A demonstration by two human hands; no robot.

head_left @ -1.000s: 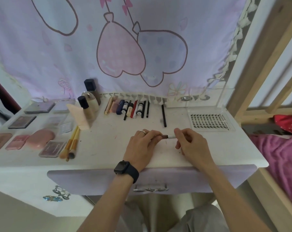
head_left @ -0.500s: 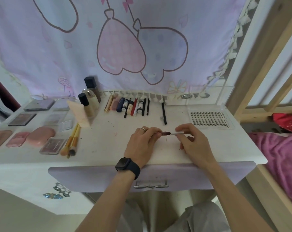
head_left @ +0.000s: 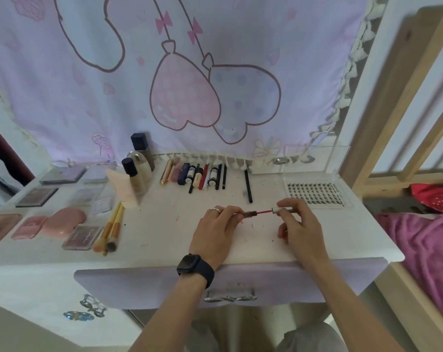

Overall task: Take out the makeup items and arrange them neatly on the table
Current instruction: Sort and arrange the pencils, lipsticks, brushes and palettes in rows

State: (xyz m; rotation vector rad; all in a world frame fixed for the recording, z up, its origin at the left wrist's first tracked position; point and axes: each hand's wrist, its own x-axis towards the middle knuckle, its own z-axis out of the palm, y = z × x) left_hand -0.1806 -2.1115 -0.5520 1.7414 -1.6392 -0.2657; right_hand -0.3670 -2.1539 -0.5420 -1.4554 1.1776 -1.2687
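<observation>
Head view, hands: left hand (head_left: 216, 231) pinches the small dark-red lip gloss tube (head_left: 248, 214); right hand (head_left: 300, 226) grips its silver cap (head_left: 281, 209), red wand (head_left: 263, 212) drawn out between them.
Surface: scuffed white counter (head_left: 164, 224), lavender drawer front (head_left: 139, 288) below the wrists.
Beyond the hands: row of slim pens and tubes (head_left: 202, 174).
Room: pink-and-lilac balloon-print curtain (head_left: 189, 85) behind; wooden bed frame (head_left: 406, 110) right of right hand.
</observation>
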